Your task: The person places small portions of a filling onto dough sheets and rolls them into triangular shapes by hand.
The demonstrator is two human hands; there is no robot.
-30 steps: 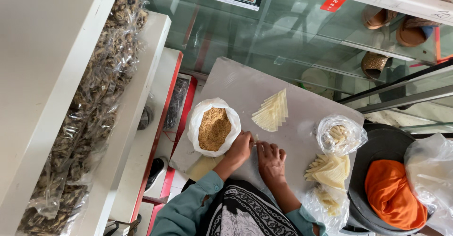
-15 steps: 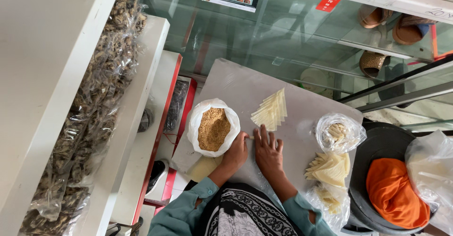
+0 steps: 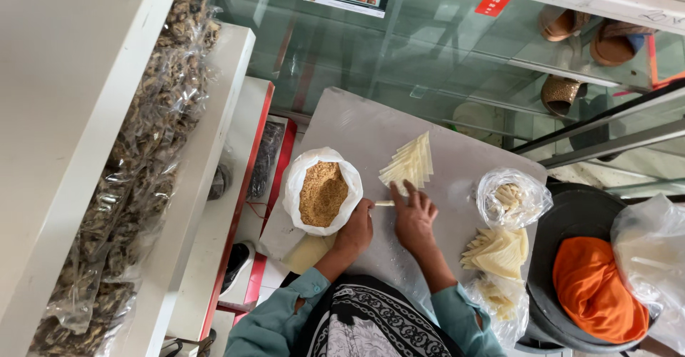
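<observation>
Matt grey worktop [image 3: 457,164], glossy clear plastic bag [image 3: 296,178] of coarse brown crumbs [image 3: 322,194].

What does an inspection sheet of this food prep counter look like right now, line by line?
Surface: grey worktop, mostly bare at the far end.
Job's things: pale rolled piece at the fingertips; fanned wrapper stack beyond it; open bag of brown crumbs.
Clutter: bag of rolled pieces; folded triangles; orange cloth in a dark basin.
Grippers: left hand and right hand both on the roll.
Cables: nothing seen.
Surroundings: glass case; bagged dried goods on a white shelf.
</observation>
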